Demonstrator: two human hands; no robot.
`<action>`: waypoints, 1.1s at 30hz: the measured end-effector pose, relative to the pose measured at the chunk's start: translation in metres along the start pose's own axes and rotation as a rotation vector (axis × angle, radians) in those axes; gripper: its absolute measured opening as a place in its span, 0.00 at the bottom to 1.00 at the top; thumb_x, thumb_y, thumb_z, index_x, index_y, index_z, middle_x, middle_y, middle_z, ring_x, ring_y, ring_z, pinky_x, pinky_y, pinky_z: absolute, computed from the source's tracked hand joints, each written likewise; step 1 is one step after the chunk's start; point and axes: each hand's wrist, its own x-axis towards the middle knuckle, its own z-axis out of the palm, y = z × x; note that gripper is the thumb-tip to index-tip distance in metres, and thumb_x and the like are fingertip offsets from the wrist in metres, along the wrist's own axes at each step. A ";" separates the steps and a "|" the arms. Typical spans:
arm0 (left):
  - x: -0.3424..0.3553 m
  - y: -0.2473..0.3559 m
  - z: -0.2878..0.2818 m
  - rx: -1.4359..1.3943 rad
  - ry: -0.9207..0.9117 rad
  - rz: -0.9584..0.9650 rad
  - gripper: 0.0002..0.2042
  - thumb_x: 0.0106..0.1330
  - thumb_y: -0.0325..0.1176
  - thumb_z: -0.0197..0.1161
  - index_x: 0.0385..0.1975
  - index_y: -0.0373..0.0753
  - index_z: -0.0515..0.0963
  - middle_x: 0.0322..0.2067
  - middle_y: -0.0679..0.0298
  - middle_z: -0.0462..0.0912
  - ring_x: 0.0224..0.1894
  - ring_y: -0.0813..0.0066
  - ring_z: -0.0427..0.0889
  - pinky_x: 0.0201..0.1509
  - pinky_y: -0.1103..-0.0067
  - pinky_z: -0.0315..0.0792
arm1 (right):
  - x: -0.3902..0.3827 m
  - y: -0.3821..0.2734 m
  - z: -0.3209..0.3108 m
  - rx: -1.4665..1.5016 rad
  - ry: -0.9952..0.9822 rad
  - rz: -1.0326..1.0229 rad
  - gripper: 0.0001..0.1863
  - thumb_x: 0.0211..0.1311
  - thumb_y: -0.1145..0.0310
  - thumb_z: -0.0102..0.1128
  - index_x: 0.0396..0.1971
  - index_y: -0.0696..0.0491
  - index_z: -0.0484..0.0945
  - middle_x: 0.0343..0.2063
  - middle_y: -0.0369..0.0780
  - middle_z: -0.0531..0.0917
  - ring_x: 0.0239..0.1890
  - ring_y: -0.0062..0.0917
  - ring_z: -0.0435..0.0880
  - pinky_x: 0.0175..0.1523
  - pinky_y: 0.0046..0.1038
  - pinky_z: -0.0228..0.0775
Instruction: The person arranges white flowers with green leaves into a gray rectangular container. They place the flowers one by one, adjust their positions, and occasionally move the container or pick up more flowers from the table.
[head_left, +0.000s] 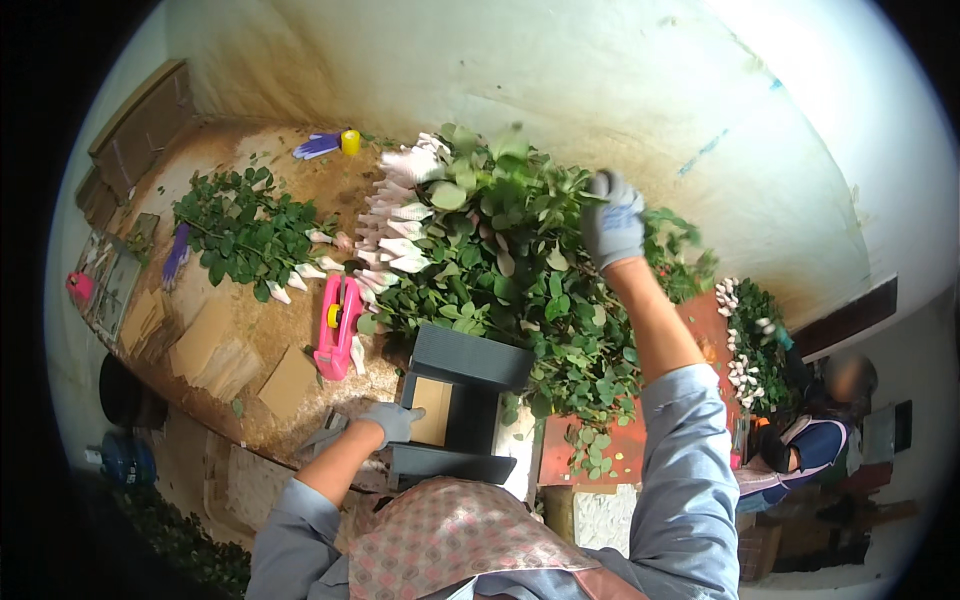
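In front of me a long dark grey box (473, 410) stands with its flaps raised and a brown cardboard piece (432, 408) at its left end. My left hand (392, 421), in a grey glove, grips the box's left end, its fingers curled over the wall. Over a large pile of leafy roses (545, 290), my gloved right hand (613, 222) is raised and closed round the leafy stem of a rose (505, 165). That rose's pale bud end is blurred. The pile's buds (400, 230) wear white and pinkish sleeves and point left.
A pink tape dispenser (338, 328) stands left of the box. Farther left lie a smaller rose bunch (250, 228), cardboard sheets (205, 335) and purple gloves (318, 146) by a yellow roll (350, 142). At right, a co-worker (815, 440) works beside more sleeved roses (750, 345).
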 end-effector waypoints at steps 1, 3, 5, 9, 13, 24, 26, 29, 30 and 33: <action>0.000 0.002 -0.001 0.004 -0.008 0.001 0.31 0.66 0.35 0.51 0.73 0.56 0.67 0.58 0.45 0.82 0.59 0.45 0.82 0.63 0.60 0.74 | 0.011 0.008 -0.014 0.063 0.019 0.017 0.21 0.57 0.74 0.59 0.53 0.51 0.76 0.51 0.46 0.78 0.50 0.42 0.79 0.57 0.48 0.67; -0.002 0.003 -0.008 0.006 -0.026 0.002 0.31 0.66 0.35 0.51 0.73 0.56 0.67 0.58 0.45 0.82 0.58 0.45 0.82 0.63 0.59 0.75 | 0.030 0.004 -0.067 0.120 0.045 -0.020 0.23 0.57 0.75 0.59 0.55 0.49 0.76 0.48 0.45 0.80 0.48 0.42 0.81 0.53 0.46 0.70; -0.006 -0.002 -0.004 0.013 -0.018 -0.021 0.31 0.66 0.35 0.51 0.73 0.56 0.67 0.58 0.45 0.82 0.58 0.45 0.83 0.62 0.58 0.75 | 0.026 -0.018 -0.103 0.120 -0.070 -0.129 0.24 0.56 0.75 0.59 0.56 0.48 0.76 0.46 0.44 0.80 0.47 0.41 0.82 0.50 0.44 0.73; -0.012 -0.001 -0.002 -0.054 -0.012 -0.041 0.31 0.67 0.40 0.49 0.74 0.59 0.65 0.56 0.46 0.83 0.55 0.45 0.84 0.60 0.58 0.76 | -0.071 -0.074 -0.142 0.227 -0.524 -0.205 0.22 0.58 0.71 0.60 0.56 0.48 0.77 0.51 0.46 0.78 0.51 0.40 0.80 0.50 0.42 0.75; -0.016 -0.011 0.005 -0.073 -0.012 -0.036 0.28 0.69 0.42 0.50 0.71 0.57 0.70 0.55 0.47 0.84 0.54 0.46 0.85 0.59 0.57 0.76 | -0.210 -0.116 -0.127 0.354 -1.020 -0.125 0.15 0.64 0.69 0.54 0.47 0.49 0.84 0.50 0.45 0.80 0.50 0.41 0.84 0.51 0.42 0.79; -0.013 -0.003 -0.003 -0.046 -0.060 -0.067 0.29 0.72 0.40 0.47 0.75 0.58 0.63 0.51 0.46 0.85 0.52 0.45 0.84 0.59 0.56 0.75 | -0.283 -0.164 -0.071 0.198 -1.488 -0.191 0.11 0.65 0.65 0.56 0.39 0.49 0.87 0.39 0.41 0.89 0.43 0.37 0.88 0.43 0.39 0.75; -0.021 0.005 -0.010 -0.044 -0.106 -0.116 0.30 0.72 0.39 0.46 0.76 0.59 0.61 0.53 0.47 0.84 0.54 0.46 0.83 0.61 0.58 0.74 | -0.262 -0.175 -0.080 0.431 -1.096 -0.334 0.11 0.66 0.65 0.57 0.42 0.49 0.85 0.40 0.42 0.87 0.42 0.37 0.88 0.43 0.40 0.78; -0.015 0.016 -0.023 0.048 -0.136 -0.104 0.30 0.73 0.39 0.46 0.77 0.59 0.60 0.54 0.46 0.83 0.55 0.47 0.83 0.62 0.58 0.74 | -0.230 -0.220 -0.069 0.608 -1.038 -0.152 0.15 0.68 0.67 0.55 0.51 0.54 0.77 0.44 0.46 0.85 0.42 0.39 0.88 0.44 0.41 0.81; -0.014 0.016 -0.024 0.040 -0.113 -0.084 0.29 0.73 0.40 0.46 0.76 0.58 0.62 0.52 0.45 0.84 0.53 0.45 0.83 0.60 0.57 0.74 | -0.230 -0.233 -0.055 0.557 -1.024 -0.189 0.16 0.69 0.68 0.54 0.54 0.55 0.74 0.46 0.48 0.85 0.43 0.41 0.88 0.44 0.41 0.82; -0.019 0.013 -0.027 0.011 -0.047 -0.040 0.25 0.72 0.42 0.49 0.71 0.55 0.69 0.46 0.45 0.85 0.48 0.42 0.84 0.56 0.56 0.75 | -0.235 -0.259 -0.016 0.645 -1.197 -0.132 0.16 0.71 0.68 0.52 0.55 0.59 0.73 0.49 0.50 0.84 0.45 0.43 0.89 0.44 0.43 0.82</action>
